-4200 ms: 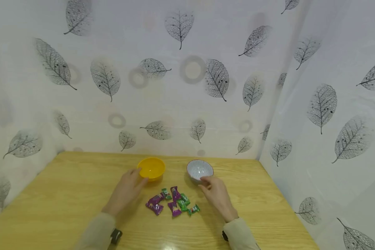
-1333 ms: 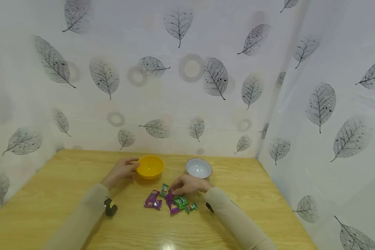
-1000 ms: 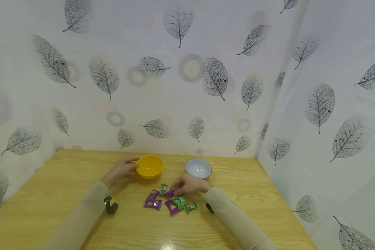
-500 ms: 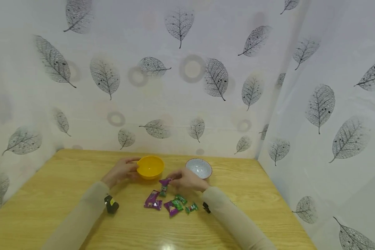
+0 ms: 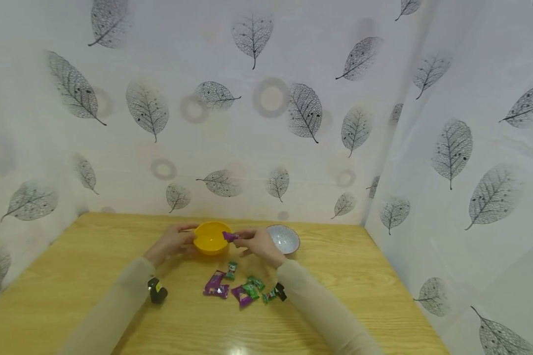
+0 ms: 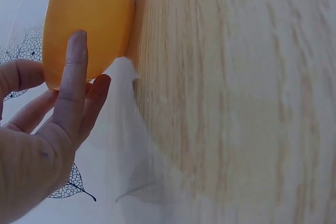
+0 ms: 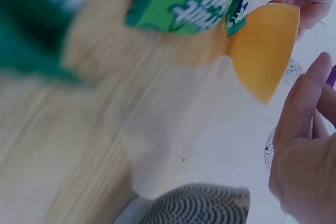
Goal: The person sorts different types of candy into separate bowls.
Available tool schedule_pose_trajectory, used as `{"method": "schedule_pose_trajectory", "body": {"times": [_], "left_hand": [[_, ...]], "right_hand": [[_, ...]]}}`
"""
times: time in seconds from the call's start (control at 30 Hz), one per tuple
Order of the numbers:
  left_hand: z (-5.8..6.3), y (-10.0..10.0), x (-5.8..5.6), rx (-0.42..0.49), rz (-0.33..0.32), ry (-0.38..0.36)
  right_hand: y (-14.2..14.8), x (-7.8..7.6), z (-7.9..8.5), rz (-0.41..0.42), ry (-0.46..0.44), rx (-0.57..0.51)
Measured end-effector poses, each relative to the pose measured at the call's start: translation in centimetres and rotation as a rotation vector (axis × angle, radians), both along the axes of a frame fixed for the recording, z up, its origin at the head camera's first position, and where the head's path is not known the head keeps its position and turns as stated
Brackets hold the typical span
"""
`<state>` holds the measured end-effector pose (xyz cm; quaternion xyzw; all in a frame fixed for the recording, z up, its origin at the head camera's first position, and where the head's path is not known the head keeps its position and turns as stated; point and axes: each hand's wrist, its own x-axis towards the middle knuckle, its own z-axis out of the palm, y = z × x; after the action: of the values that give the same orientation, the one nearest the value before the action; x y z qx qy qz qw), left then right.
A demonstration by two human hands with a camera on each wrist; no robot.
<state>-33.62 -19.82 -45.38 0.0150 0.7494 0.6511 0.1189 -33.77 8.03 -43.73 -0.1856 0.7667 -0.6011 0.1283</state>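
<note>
My right hand [image 5: 258,244] pinches a purple-wrapped candy [image 5: 229,236] over the right rim of the yellow bowl [image 5: 209,246]. In the right wrist view only a sliver of that candy [image 7: 332,76] shows beyond the fingers. My left hand [image 5: 172,242] holds the bowl at its left side. The left wrist view shows those fingers [image 6: 73,87] against the bowl's outer wall [image 6: 86,14]. In front of the bowls lie several purple candies [image 5: 216,283] and several green candies [image 5: 250,290], with one green candy [image 5: 231,270] nearest the yellow bowl.
A speckled grey-white bowl [image 5: 288,239] with a dark reddish rim stands behind my right hand, partly covered by it. Everything rests on a light wooden table [image 5: 364,301]. Leaf-patterned curtain [image 5: 248,148] borders the back and sides.
My right hand has picked a purple candy from the pile and carried it up and left to the yellow bowl. My left hand moved onto the bowl's side earlier and has stayed there.
</note>
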Motion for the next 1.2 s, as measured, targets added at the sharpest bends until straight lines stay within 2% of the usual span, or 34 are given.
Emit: {"method": "schedule_pose_trajectory", "body": {"times": [0.23, 0.4, 0.97, 1.2], "left_hand": [[-0.2, 0.0, -0.1, -0.017, -0.009, 0.014], [-0.2, 0.1, 0.0, -0.017, -0.002, 0.016], [0.3, 0.4, -0.1, -0.037, -0.022, 0.009], [0.5, 0.4, -0.1, -0.034, -0.046, 0.023]], "right_hand": [[-1.3, 0.1, -0.1, -0.073, -0.025, -0.057], [-2.2, 0.5, 0.5, -0.106, -0.074, -0.069], [-3.2, -1.0, -0.8, -0.125, -0.089, -0.063], [-3.0, -1.2, -1.0, -0.077, -0.074, -0.070]]}}
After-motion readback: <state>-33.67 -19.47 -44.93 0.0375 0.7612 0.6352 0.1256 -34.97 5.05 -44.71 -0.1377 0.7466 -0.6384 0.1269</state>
